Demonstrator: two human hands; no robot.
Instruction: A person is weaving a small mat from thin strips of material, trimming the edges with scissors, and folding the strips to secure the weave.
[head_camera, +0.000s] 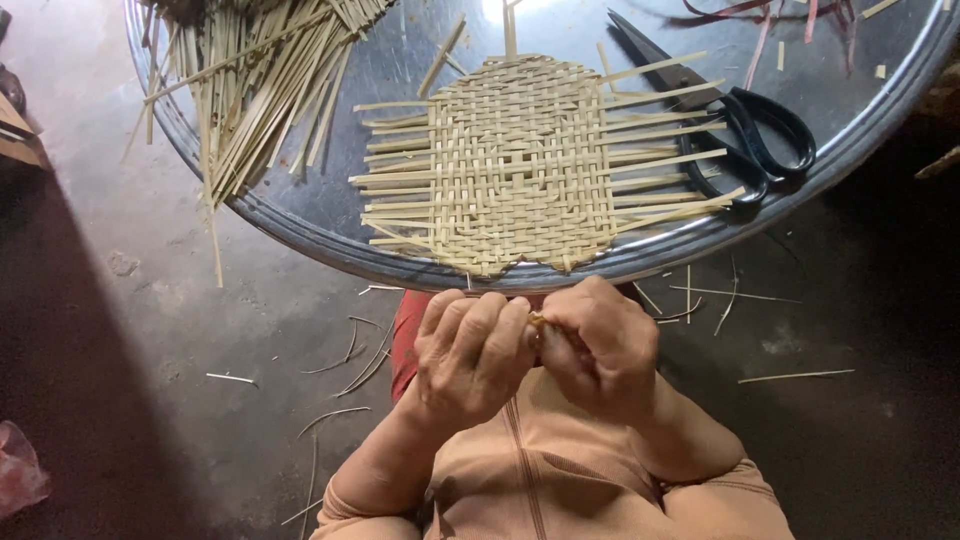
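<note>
My left hand (470, 352) and my right hand (598, 343) are pressed together just below the tray's near rim, fingers curled. A small pale bit shows between the fingertips; what it is cannot be made out. On the round metal tray (300, 215) lies a flat woven mat of pale bamboo strips (515, 165), with loose strip ends sticking out on both sides. Neither hand touches the mat. Black scissors (735, 115) lie at the mat's right side, partly over the strip ends.
A loose bundle of bamboo strips (255, 85) lies on the tray's left, some hanging over the rim. Reddish strips (770, 25) sit at the top right. Thin slivers (350, 365) are scattered on the grey concrete floor. A pink bag (18, 470) lies at the lower left.
</note>
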